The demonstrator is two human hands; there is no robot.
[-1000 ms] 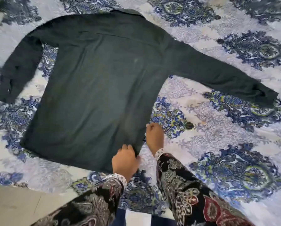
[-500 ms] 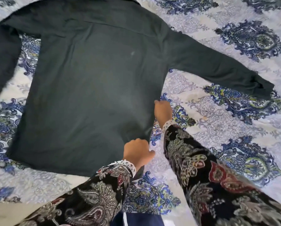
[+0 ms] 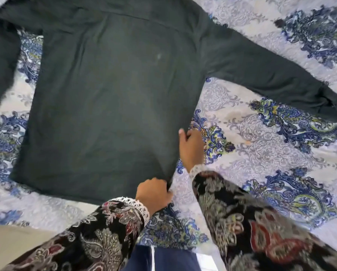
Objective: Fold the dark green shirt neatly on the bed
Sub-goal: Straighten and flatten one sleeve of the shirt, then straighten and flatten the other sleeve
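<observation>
I see the dark green shirt spread flat on the patterned bed, both sleeves out, 0 folds made. My left hand pinches its near right hem corner; my right hand grips the side edge. All folding remains.
</observation>
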